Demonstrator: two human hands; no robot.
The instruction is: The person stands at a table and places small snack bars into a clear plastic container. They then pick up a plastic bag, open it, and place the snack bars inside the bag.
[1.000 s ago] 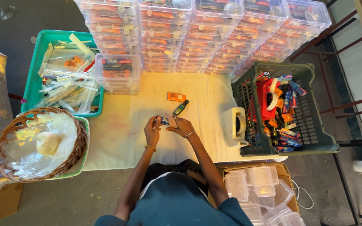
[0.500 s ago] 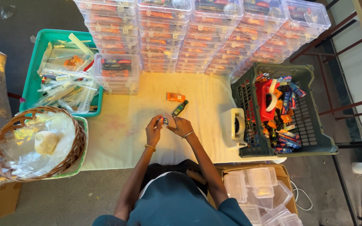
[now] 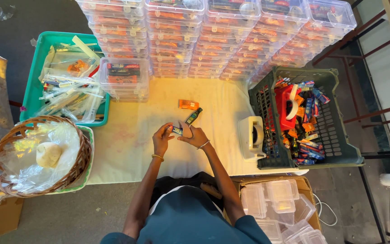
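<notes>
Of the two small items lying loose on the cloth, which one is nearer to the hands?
The dark little bottle, just beyond the right hand; the orange packet lies farther away.

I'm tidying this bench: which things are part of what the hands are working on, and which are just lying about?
In hand:
left hand and right hand, together holding a small packet
small dark bottle and orange packet, just beyond them on the cloth

Lying about:
wicker basket
teal tray
tape dispenser
dark crate
stacked clear boxes
</notes>
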